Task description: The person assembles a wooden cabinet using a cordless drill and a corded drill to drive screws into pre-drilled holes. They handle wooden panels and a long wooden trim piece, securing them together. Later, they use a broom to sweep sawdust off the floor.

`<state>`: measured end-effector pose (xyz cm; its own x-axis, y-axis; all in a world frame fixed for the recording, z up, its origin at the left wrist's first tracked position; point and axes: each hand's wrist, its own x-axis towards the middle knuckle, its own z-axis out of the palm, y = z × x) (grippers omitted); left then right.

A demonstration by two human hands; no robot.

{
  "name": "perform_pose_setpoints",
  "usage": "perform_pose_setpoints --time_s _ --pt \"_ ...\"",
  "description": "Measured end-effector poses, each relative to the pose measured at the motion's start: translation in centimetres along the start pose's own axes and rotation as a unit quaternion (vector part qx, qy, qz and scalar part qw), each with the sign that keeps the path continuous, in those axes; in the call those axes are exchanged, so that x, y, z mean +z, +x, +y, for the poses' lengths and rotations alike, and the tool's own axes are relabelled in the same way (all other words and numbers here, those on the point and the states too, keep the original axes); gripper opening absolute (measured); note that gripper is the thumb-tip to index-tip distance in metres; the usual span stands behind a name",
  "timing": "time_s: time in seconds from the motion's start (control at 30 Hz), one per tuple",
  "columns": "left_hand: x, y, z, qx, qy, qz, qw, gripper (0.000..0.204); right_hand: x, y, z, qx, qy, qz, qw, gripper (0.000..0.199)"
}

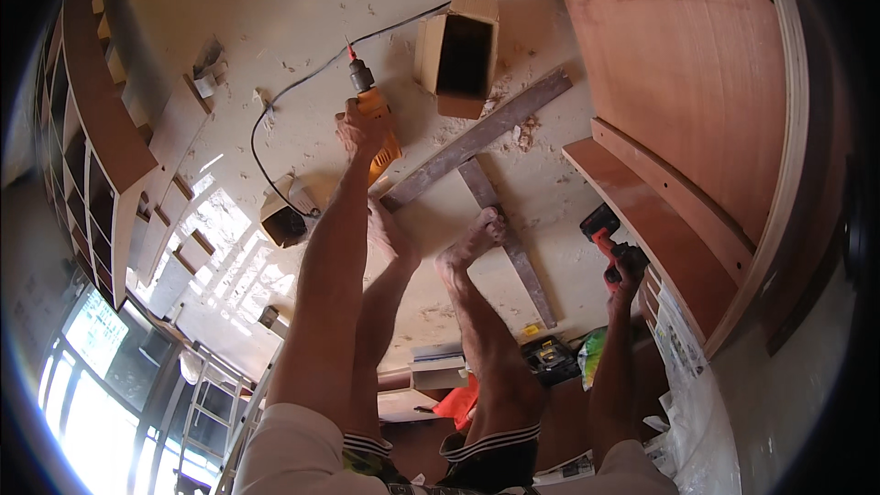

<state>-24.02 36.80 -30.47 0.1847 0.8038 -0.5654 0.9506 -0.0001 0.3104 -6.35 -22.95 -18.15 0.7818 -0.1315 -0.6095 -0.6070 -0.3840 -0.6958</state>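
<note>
— What do we have in our hands just now?

— Our left hand (360, 128) is wrapped tight around the grip of an orange corded drill (374, 115), bit pointing away from us, its black cord (275, 101) trailing off across the dusty floor (275, 18). Our right hand (623, 280) is clamped on a red and black cordless driver (607, 236), held close against the edge of a reddish plywood board (642, 211).

— So the hands are well apart?

— Yes, one tool each, with our bare feet (472, 243) between them, beside the crossed grey metal bars (477, 142) on the floor.

— How do we handle this well?

— We judge it best to work one tool at a time. We should keep the orange drill's bit pointed clear of our legs and its cord out from underfoot, and hold a finger off its trigger while the right hand works. For the driver, we should square it to the board edge before pressing, since a tilted bit would likely slip off the plywood.

— Anything else close by?

— An open cardboard box (463, 55) lies just beyond the orange drill, and a large curved plywood panel (687, 64) rises behind the board. A white shelving unit (101, 147) stands off to our left.
</note>
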Motion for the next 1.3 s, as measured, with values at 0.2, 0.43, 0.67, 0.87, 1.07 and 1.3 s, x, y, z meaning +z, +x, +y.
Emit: perform_pose_setpoints --time_s 0.2,0.43,0.67,0.87,1.07,1.3 --pt "0.7 -0.6 0.6 0.041 0.065 0.063 0.995 0.069 -2.5 1.4 -1.6 0.027 -0.09 -0.035 0.995 0.019" --pt "2.1 -6.8 14.8 0.371 0.007 0.015 0.928 0.017 -0.4 -9.6 -1.7 0.133 0.012 -0.043 0.99 0.02" --pt "8.7 -4.2 20.6 0.166 0.207 -0.029 0.964 0.017 1.2 -23.9 1.2 0.114 -0.012 -0.025 0.993 0.047" --pt "7.8 -2.6 18.1 0.181 0.182 -0.007 0.966 0.012 3.4 -31.3 -1.1 0.103 -0.239 -0.013 0.965 0.057" --pt "0.9 -4.4 18.1 0.357 0.057 0.005 0.932 0.01 4.6 -38.3 -7.9 0.062 -0.366 0.029 0.928 0.066" --pt "-14.3 -24.3 11.8 0.256 -0.217 -0.532 0.777 0.019 11.0 -48.4 -25.4 -0.029 -0.358 0.166 0.919 0.072"
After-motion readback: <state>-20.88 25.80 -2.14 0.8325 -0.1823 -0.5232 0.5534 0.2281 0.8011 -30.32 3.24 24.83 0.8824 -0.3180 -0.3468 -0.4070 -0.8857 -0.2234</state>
